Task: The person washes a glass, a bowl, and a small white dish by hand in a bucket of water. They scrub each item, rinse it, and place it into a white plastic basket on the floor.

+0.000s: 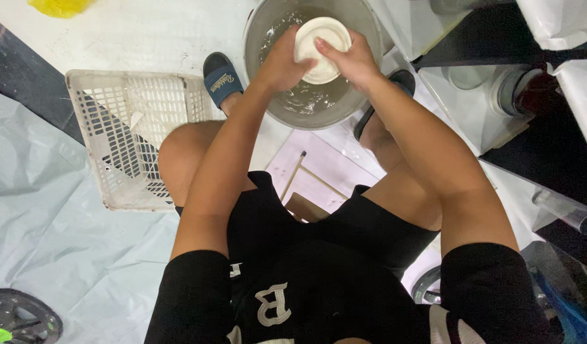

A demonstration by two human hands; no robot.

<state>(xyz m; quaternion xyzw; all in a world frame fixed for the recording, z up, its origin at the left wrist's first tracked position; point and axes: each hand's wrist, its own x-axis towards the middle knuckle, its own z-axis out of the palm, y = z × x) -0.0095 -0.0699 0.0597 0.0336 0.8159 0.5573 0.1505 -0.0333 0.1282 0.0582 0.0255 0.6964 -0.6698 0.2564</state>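
Over the metal basin (277,102), the left hand (282,64) and right hand (352,60) clasp a white bowl (324,37). It is tilted so suds fall back in. A white plastic basket (124,137) sits beside the left knee.

We are seeing a smooth, glossy white ceramic bowl (321,48), a dull wet metal basin (363,95), and a matt, scuffed plastic basket (140,134).

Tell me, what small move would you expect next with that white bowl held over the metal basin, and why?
Probably a turn of the white bowl in the hands, so another part gets rubbed. The left hand and right hand both grip it just above the foamy water in the metal basin. The white plastic crate beside the left knee holds no dishes that can be seen.
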